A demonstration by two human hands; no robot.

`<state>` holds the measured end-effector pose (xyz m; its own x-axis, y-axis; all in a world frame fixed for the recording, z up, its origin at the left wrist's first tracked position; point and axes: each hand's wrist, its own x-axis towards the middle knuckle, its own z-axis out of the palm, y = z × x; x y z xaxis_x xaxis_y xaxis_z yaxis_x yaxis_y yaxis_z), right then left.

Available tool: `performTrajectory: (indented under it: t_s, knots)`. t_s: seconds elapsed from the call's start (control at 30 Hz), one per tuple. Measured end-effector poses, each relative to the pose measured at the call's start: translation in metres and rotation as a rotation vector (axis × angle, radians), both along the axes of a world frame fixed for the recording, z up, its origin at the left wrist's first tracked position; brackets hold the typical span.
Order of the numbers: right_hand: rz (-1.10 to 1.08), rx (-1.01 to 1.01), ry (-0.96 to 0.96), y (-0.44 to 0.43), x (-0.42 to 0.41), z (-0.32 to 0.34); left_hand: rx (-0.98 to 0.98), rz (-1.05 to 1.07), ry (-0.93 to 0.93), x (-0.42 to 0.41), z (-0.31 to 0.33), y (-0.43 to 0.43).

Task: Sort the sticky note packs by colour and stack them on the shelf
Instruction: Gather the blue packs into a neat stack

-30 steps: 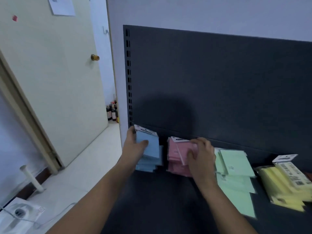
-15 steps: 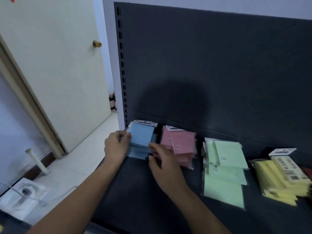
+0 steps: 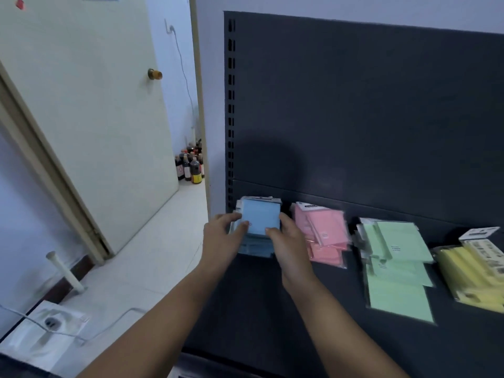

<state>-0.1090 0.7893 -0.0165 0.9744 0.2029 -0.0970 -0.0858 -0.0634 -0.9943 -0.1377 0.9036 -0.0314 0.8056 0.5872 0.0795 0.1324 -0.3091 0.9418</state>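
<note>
Head view showed your left hand and right hand curled round opposite sides of the blue packs at the back left corner of the shelf, squeezing inward, probably to square the stack against the back panel. The pink packs lay just beside them, then green packs and yellow packs toward the right edge, one colour per pile.

cream door left swung open on the left, brass knob fitted to it, pale walls softly lit, white floor, dark bottles lined up in the far corner, dark shelf backed by a slotted panel
</note>
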Motion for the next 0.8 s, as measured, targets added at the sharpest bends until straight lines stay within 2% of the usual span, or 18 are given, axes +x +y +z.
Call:
performTrajectory:
  t_s: [0.17,0.23,0.3,0.47,0.53,0.67,0.73,0.8]
  knots:
    - [-0.221,0.179,-0.039,0.028,-0.017,-0.004,-0.158,-0.072,-0.087,-0.013,0.002,0.022]
    - [-0.337,0.230,-0.110,0.036,-0.020,-0.003,-0.292,-0.105,-0.176,-0.018,0.007,0.030]
    - [-0.408,0.246,-0.174,0.042,-0.026,-0.005,-0.333,-0.155,-0.227,-0.025,0.009,0.038]
    - [-0.312,0.039,-0.219,0.035,-0.051,-0.027,-0.303,-0.425,-0.041,-0.052,-0.010,0.053]
    - [-0.230,-0.073,-0.222,0.029,-0.062,-0.034,-0.188,-0.471,0.014,-0.063,-0.020,0.058]
    - [-0.132,-0.396,-0.276,0.017,-0.072,-0.043,0.277,-0.510,0.054,-0.076,-0.034,0.063]
    - [-0.083,-0.563,-0.312,0.014,-0.074,-0.043,0.381,-0.539,0.035,-0.076,-0.039,0.061]
    - [-0.041,-0.709,-0.336,0.010,-0.075,-0.042,0.390,-0.513,0.037,-0.076,-0.043,0.058]
